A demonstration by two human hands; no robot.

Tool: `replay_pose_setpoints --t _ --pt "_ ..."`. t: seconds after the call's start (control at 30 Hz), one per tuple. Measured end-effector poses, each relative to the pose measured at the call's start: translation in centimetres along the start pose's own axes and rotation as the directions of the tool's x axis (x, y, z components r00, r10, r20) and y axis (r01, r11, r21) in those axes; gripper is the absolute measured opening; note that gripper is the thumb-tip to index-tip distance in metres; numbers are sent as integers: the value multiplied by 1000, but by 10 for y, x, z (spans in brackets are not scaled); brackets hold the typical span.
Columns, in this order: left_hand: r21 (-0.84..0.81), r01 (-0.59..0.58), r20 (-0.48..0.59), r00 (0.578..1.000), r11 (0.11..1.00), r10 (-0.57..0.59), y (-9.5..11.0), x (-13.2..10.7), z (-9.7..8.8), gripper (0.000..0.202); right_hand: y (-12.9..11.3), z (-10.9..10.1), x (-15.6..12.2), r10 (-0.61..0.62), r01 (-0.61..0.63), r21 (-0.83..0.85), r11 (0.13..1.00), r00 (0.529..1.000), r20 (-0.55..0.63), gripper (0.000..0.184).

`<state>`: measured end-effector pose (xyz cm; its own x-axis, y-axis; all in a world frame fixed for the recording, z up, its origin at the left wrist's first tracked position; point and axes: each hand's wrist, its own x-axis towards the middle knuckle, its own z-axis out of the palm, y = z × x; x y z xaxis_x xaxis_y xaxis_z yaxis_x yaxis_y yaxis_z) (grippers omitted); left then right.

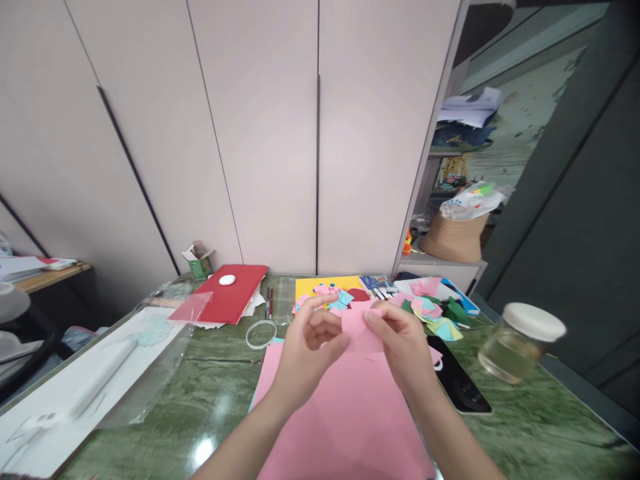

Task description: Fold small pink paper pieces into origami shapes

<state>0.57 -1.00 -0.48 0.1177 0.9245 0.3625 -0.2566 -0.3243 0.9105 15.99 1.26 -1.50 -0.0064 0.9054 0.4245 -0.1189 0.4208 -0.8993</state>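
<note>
Pink paper piece (359, 331), small and roughly square, held up above the green marble-patterned table (220, 393) between both hands, near the middle of the view. Left hand (311, 347): fingers curled, thumb and forefinger pinching the left edge of the piece. Right hand (400, 343): fingers bent, thumb and fingertips pinching the right upper edge of the same piece. Both forearms enter from the lower edge.

Directly beneath the hands lies a large pink paper sheet (345, 413), flat on the table and reaching to the near edge. A black smartphone (457, 383) lies just right of this sheet, partly under the right wrist. Farther right stands a glass jar with a white lid (520, 341), blurred, holding a pale yellowish liquid.

Behind the hands: a yellow paper sheet (313, 288) strewn with small pink and blue paper scraps (333, 298); a heap of pink, green and teal scraps (435, 313) to its right; several markers (380, 288) beside them. Left of the hands, a clear tape ring (261, 334) lies flat on the table. Beyond it lies a red folder (233, 300) with a small white oval object (227, 280) on top, and two pens (269, 302) beside it. A small green-and-white carton (199, 261) stands open at the wall. At far left, a white board under clear plastic film (90, 387).
</note>
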Motion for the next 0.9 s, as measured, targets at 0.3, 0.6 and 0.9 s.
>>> replay_pose_setpoints --t 0.3,0.6,0.9 --pt "125 -14 -76 997 992 24 -1 6 -4 17 -10 5 -2 45 -30 -178 983 996 78 34" --pt "201 -54 -124 989 978 80 -1 6 -3 14 -9 6 1 12 36 -277 960 986 168 25" --pt "150 -43 -135 989 988 63 -2 8 -5 15 -11 6 0 7 38 -298 954 989 149 20"
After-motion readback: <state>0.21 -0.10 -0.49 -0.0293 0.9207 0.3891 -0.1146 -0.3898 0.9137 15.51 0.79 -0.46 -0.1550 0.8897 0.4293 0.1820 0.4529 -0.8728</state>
